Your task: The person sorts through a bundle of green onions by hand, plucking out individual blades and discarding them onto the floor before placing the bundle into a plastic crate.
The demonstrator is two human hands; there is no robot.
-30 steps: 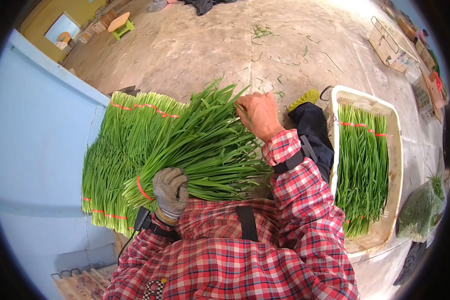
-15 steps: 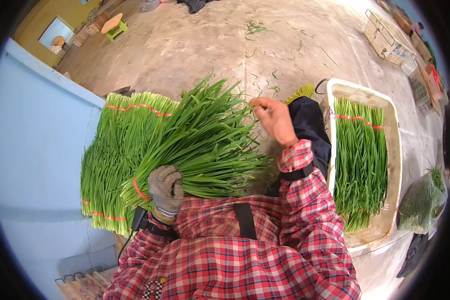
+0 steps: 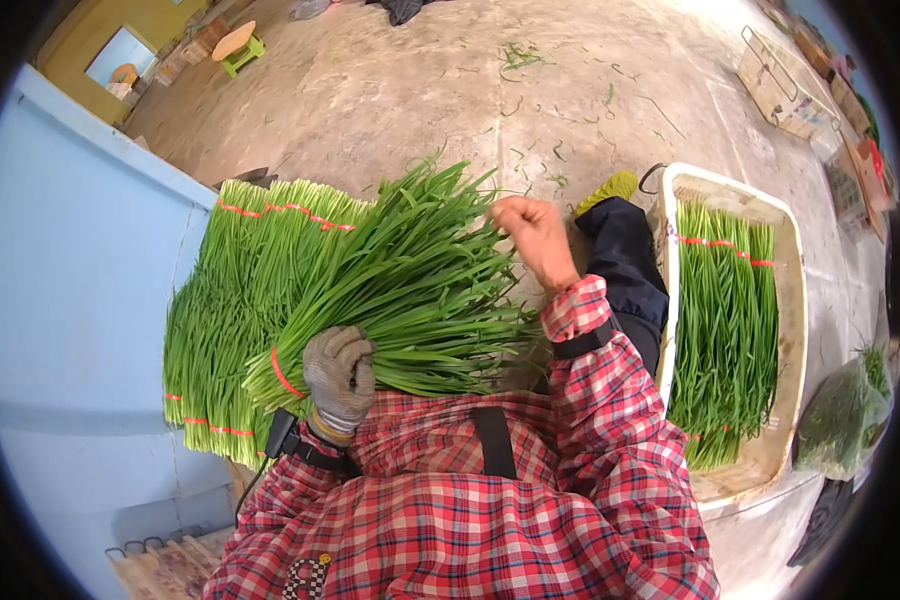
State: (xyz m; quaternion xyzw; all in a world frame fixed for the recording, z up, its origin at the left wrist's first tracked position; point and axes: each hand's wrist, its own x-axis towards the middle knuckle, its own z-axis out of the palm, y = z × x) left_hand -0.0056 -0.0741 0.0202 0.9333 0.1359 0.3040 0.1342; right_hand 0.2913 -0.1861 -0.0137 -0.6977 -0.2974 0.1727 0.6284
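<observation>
My left hand (image 3: 339,380), in a grey knit glove, is closed around a loose bunch of garlic chives (image 3: 420,290) near its tied end. A red band circles the pale stems, and the dark green leaves fan out to the upper right. At the leaf tips, my bare right hand (image 3: 538,240) has its thumb and fingers pinched together; what lies between them is too small to make out. Under and left of the held bunch are stacked chive bundles (image 3: 220,310), tied with red bands at both ends.
To the right stands a white plastic crate (image 3: 796,350) with banded chives (image 3: 725,330) inside. Beyond it sits a clear bag of greens (image 3: 845,415). A blue wall panel (image 3: 80,290) borders the left. Leaf scraps (image 3: 518,56) litter the concrete floor. A small table (image 3: 235,45) is far back.
My right hand has shifted slightly left and down along the leaf tips, fingers still pinched. My left hand keeps its hold on the bunch. The whole view has moved a little.
</observation>
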